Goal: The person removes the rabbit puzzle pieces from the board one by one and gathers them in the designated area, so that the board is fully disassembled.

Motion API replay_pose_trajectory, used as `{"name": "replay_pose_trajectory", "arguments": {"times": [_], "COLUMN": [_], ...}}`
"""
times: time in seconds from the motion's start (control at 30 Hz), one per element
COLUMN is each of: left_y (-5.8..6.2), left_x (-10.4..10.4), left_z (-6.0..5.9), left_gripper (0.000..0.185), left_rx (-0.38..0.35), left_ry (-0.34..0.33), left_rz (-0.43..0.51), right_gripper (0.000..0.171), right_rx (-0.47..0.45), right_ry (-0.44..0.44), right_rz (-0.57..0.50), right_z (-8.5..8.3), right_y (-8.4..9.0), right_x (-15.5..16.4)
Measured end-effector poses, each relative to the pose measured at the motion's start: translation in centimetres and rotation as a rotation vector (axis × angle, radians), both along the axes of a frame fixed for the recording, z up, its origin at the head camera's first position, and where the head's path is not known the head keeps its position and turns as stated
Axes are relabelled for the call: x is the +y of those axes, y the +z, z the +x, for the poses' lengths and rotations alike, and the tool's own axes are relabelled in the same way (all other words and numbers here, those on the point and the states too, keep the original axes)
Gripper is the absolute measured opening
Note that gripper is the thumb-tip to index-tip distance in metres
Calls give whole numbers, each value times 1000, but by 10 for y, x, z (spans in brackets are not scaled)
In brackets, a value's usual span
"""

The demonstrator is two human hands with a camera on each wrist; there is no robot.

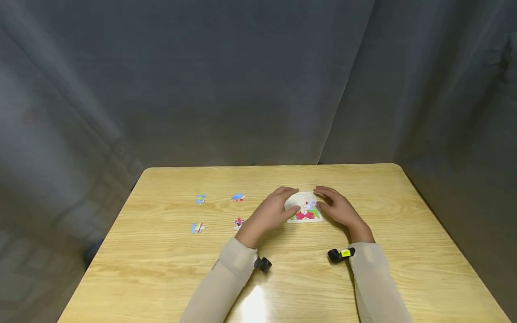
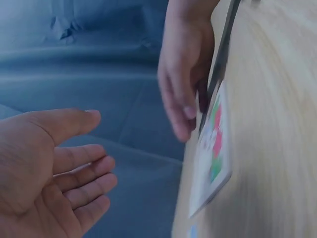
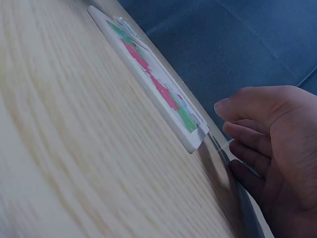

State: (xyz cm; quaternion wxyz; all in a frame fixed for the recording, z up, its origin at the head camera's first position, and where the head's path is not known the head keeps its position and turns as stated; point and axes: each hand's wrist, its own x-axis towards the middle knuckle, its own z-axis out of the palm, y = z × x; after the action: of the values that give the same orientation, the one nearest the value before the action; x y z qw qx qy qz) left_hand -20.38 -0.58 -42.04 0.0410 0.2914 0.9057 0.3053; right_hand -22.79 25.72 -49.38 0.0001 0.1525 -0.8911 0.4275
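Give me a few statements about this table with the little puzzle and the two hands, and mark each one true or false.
1. The puzzle board lies flat on the wooden table. True.
2. The left hand is lifting the board off the table. False: the board stays down, with the open hand beside its left edge.
3. Four loose puzzle pieces lie to the left of the board. True.
4. The right hand is clenched in a fist. False: its fingers are loosely bent beside the board's right edge.
5. The loose pieces are stacked in one pile. False: they lie apart from one another.
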Motion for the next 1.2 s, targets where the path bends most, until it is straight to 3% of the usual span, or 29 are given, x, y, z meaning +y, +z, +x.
{"name": "replay_pose_trajectory", "arguments": {"times": [0.27, 0.4, 0.8, 1.2], "left_y": [-17, -25, -38, -42], "left_x": [23, 30, 52, 53], "left_z": [-5, -7, -18, -19], "left_gripper": [56, 58, 63, 56], "left_rx": [-9, -3, -37, -45], "left_ry": [2, 22, 111, 100], "left_rz": [-159, -250, -310, -362], "right_gripper": [45, 46, 56, 57], "right_rx": [49, 25, 17, -18], "right_ry": [-32, -2, 73, 75], "right_rz": [17, 21, 138, 163], "right_z": [1, 1, 3, 5], "right_y": [6, 6, 8, 11], "right_x": [-15, -18, -19, -18]}}
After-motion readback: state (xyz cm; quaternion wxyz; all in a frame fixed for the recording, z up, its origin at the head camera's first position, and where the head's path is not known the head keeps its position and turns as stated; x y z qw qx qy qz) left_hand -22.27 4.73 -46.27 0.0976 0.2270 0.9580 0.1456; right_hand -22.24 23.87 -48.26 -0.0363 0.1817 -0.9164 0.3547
